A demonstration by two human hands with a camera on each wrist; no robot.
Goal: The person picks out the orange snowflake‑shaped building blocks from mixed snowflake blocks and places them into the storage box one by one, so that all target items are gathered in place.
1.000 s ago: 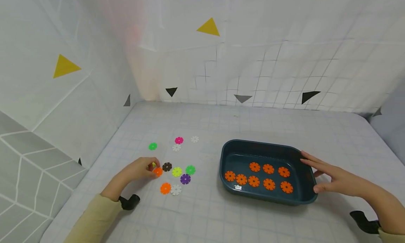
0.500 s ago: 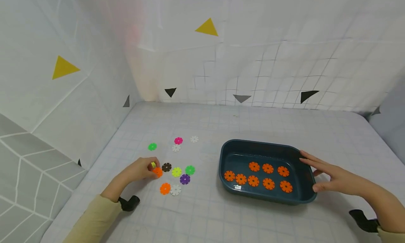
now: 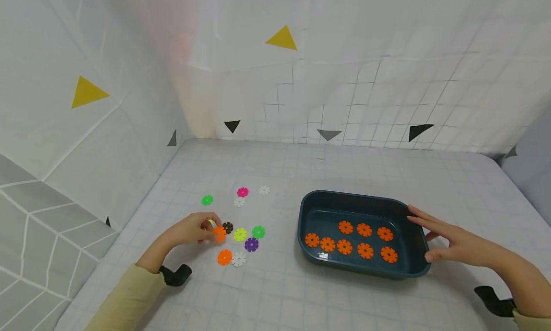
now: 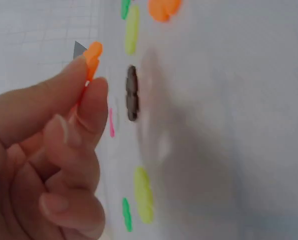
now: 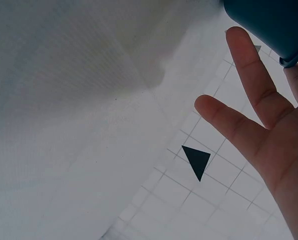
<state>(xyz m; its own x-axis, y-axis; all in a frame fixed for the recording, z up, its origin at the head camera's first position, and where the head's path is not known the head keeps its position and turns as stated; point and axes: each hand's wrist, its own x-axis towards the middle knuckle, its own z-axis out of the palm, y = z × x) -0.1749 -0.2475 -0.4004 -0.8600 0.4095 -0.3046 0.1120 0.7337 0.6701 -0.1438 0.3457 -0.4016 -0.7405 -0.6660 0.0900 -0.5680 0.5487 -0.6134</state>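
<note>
My left hand (image 3: 193, 229) pinches an orange notched plastic disc (image 3: 219, 233) between thumb and fingertips. In the left wrist view this disc (image 4: 93, 57) is seen edge-on, raised off the table. A brown disc (image 3: 227, 227) lies just beyond it, and a yellow one is partly hidden behind the fingers. On the right, a dark teal bin (image 3: 361, 204) holds several orange discs (image 3: 345, 247) lying flat. My right hand (image 3: 460, 242) rests against the bin's right end, fingers extended and spread. In the right wrist view the bin's outer wall (image 5: 268, 25) appears beside the fingers.
Loose discs lie around the left hand: yellow (image 3: 240, 234), green (image 3: 258, 232), purple (image 3: 251, 245), orange (image 3: 225, 257) and white (image 3: 238, 259). Farther back are a pink disc (image 3: 243, 192), white ones and a green one (image 3: 207, 200). Sheeted walls border the table.
My left hand has lifted the orange disc and shifted slightly right, so the disc now partly covers the brown one. The right hand and bin stay in place.
</note>
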